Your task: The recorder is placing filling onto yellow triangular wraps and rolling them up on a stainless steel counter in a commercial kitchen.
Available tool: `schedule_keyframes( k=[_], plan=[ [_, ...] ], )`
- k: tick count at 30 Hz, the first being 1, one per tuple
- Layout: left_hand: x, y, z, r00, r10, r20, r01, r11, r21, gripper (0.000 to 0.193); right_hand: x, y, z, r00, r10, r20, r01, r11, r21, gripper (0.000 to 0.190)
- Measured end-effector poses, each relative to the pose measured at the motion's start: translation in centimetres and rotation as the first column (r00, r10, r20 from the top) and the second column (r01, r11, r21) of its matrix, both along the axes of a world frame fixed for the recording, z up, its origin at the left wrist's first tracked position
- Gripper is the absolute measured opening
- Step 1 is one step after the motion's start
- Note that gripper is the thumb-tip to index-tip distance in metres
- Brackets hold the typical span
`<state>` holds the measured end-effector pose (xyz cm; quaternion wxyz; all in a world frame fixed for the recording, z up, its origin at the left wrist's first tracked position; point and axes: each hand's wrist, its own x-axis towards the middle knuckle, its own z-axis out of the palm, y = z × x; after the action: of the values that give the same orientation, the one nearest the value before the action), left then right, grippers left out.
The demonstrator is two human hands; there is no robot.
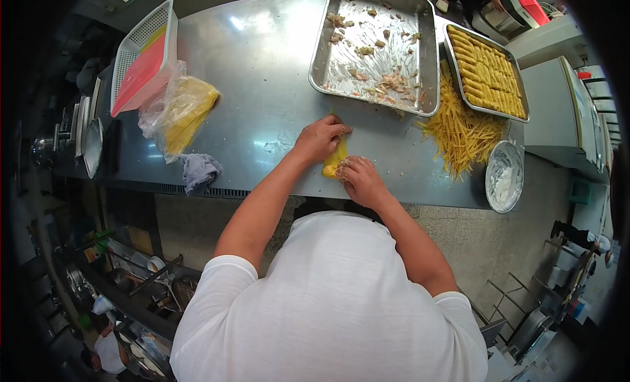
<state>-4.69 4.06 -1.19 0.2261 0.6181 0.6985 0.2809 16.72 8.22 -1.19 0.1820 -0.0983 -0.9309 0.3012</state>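
A thin yellow wrapper (342,148) lies on the steel table (256,77) in front of me. Its near end is bunched into a thick fold, and whatever is inside is hidden. My left hand (320,140) grips the wrapper towards its far end with bent fingers. At the folded near end, my right hand (364,181) holds the edge, its fingers smeared with pale residue. Beyond both hands stands a deep metal tray (374,62) with scraps of filling. To the right, a shallower tray (524,117) bears rows of yellow rolls (485,72).
Yellow strips (460,131) are heaped at the right, beside a metal bowl (504,177) of white paste. Leftward are a plastic bag of yellow sheets (184,116), a grey cloth (201,170) and a white basket (147,52). Other people are in the background.
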Motion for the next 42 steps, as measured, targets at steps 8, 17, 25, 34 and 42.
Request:
schedule_keyframes(
  k=[8, 17, 25, 34, 42],
  plan=[
    [1.3, -4.3, 2.1, 0.978, -0.082, 0.191, 0.047, 0.982, 0.184, 0.026, -0.4, 1.4, 0.2, 0.992, -0.008, 0.127, 0.025, 0.991, -0.132, 0.024],
    [1.8, -6.5, 0.1, 0.99, -0.129, 0.055, 0.119, 0.981, 0.151, 0.034, -0.4, 1.0, 1.3, 0.996, -0.089, 0.003, 0.088, 0.984, -0.155, 0.032],
    [2.0, -7.6, 0.6, 0.991, -0.034, 0.129, 0.0, 0.967, 0.254, 0.029, -1.1, 1.4, -0.4, 0.994, -0.084, 0.074, 0.081, 0.996, 0.038, 0.03],
    [1.4, -6.0, 0.7, 0.993, -0.054, 0.101, 0.028, 0.971, 0.239, 0.022, -2.0, 1.7, 0.4, 0.989, -0.137, 0.06, 0.143, 0.985, -0.094, 0.021],
    [0.1, -4.9, -0.4, 0.998, -0.037, 0.051, 0.031, 0.995, 0.099, 0.02, -3.2, 2.1, 2.1, 0.975, -0.173, 0.138, 0.193, 0.969, -0.152, 0.022]
  ],
)
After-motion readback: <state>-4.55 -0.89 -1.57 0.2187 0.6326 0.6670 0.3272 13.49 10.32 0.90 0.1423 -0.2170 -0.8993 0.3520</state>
